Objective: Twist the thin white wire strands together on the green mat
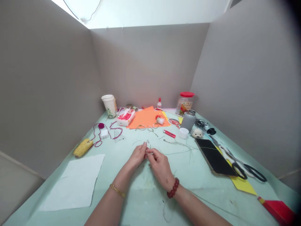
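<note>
My left hand [139,154] and my right hand [158,161] meet over the middle of the pale green table, fingertips pinched together. A thin green cord [174,153] trails from between them toward the right, and another strand [209,200] runs under my right forearm. What exactly sits between the fingertips is mostly hidden, but the cord comes out of the pinch. Small dark bits [147,142] lie just beyond the fingers. More loose green cords [182,143] spread to the right of my hands, near a red lighter [169,134].
A white sheet [75,182] and corn cob [83,147] lie left. On the right are a phone [215,157], scissors [243,164] and yellow paper [243,185]. Behind stand a tissue pack [126,117], orange paper [145,117], grey bottle [188,121], red-lidded jar [185,103] and cup [109,106]. Grey partitions enclose the table.
</note>
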Demonstrator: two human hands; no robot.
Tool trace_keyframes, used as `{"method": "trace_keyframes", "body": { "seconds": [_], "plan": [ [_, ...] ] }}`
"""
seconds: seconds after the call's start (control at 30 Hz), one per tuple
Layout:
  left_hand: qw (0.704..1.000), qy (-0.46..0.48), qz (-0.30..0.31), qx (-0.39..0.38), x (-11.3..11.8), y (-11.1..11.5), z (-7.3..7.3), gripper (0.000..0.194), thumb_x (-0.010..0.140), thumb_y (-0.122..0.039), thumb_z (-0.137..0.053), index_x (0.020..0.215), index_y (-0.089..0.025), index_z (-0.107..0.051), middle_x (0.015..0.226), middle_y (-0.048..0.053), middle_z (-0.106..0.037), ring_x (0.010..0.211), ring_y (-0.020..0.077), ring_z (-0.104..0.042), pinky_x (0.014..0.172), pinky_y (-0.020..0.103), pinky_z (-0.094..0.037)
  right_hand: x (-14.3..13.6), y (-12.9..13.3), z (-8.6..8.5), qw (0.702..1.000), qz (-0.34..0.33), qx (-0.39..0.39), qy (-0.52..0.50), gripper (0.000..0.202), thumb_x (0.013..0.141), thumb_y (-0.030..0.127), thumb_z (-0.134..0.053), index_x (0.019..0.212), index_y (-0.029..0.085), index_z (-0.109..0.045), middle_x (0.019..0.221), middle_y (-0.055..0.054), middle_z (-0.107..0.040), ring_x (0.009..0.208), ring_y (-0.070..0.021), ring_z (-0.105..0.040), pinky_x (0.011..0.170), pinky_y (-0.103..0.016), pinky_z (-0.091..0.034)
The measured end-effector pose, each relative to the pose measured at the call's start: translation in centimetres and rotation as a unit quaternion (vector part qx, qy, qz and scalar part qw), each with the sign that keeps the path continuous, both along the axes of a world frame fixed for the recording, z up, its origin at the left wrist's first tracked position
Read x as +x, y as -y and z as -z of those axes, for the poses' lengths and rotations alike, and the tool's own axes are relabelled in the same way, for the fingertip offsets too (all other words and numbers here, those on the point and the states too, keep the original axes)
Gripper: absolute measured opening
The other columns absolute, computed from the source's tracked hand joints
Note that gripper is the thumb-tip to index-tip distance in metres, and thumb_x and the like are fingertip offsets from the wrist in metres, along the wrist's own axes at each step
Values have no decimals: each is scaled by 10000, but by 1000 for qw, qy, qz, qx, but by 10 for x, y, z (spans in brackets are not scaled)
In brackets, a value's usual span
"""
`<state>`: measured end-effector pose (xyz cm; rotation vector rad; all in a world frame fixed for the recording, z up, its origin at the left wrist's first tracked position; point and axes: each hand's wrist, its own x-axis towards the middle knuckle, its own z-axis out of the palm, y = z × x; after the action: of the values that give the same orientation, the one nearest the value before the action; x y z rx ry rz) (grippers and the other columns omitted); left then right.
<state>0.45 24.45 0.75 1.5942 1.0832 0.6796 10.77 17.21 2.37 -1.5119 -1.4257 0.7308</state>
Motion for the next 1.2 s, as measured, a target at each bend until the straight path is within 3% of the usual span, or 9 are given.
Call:
{"method": "trace_keyframes", "body": {
  "seconds": [0.07, 0.2, 0.37, 0.5, 0.7, 0.97, 1.2],
  "plan": [
    [999, 9, 18, -27, 0, 1, -4, 470, 841, -493, -286, 653, -135, -524, 508, -33, -394, 481, 79, -347, 477, 205, -274, 1, 3, 4, 1000, -15, 16, 22, 281, 806, 204, -354, 859, 196, -630, 711, -8, -621, 610, -127, -518, 589, -213, -375],
    [999, -1, -5, -44, 2, 1, -2, 236, 743, -367, -497, 657, -148, -480, 528, -54, -413, 480, 62, -338, 477, 183, -282, 2, 6, 12, 996, -38, 23, 75, 265, 818, 197, -351, 798, 199, -615, 676, -4, -613, 604, -130, -522, 595, -216, -364],
    [999, 17, -27, -35, 2, -3, 11, 177, 760, -308, -416, 774, -153, -501, 524, -43, -478, 476, 74, -392, 498, 182, -316, 9, 4, 14, 993, 3, -15, 115, 197, 811, 213, -386, 847, 198, -579, 527, 29, -525, 480, -119, -445, 498, -215, -295],
    [998, -24, -44, -35, 2, -3, 12, 205, 756, -277, -385, 851, -152, -517, 525, -31, -523, 457, 82, -397, 469, 187, -295, 22, -4, 10, 978, 25, -28, 204, 188, 797, 162, -387, 690, 183, -540, 600, -4, -549, 549, -116, -463, 534, -220, -279],
    [995, -73, -63, -36, 6, -8, 11, 136, 735, -255, -415, 787, -165, -503, 509, -52, -500, 384, 54, -315, 433, 182, -262, 28, -22, 15, 951, 58, -4, 305, 186, 809, 161, -413, 694, 177, -558, 793, -33, -535, 664, -110, -466, 561, -233, -250],
    [995, -58, -43, -65, 9, -10, 6, 152, 671, -131, -430, 807, -173, -484, 446, -76, -451, 360, 51, -308, 429, 169, -265, 16, -40, 22, 944, 79, -29, 320, 121, 805, 171, -430, 746, 186, -534, 740, -23, -572, 629, -121, -467, 538, -250, -205],
    [995, -79, -38, -56, 9, -11, 11, 168, 692, -204, -464, 849, -155, -501, 464, -62, -501, 363, 51, -305, 410, 177, -228, 18, -41, 30, 945, 97, -17, 313, 38, 781, 183, -485, 774, 184, -523, 772, -17, -568, 620, -108, -443, 537, -242, -186]
  ]
}}
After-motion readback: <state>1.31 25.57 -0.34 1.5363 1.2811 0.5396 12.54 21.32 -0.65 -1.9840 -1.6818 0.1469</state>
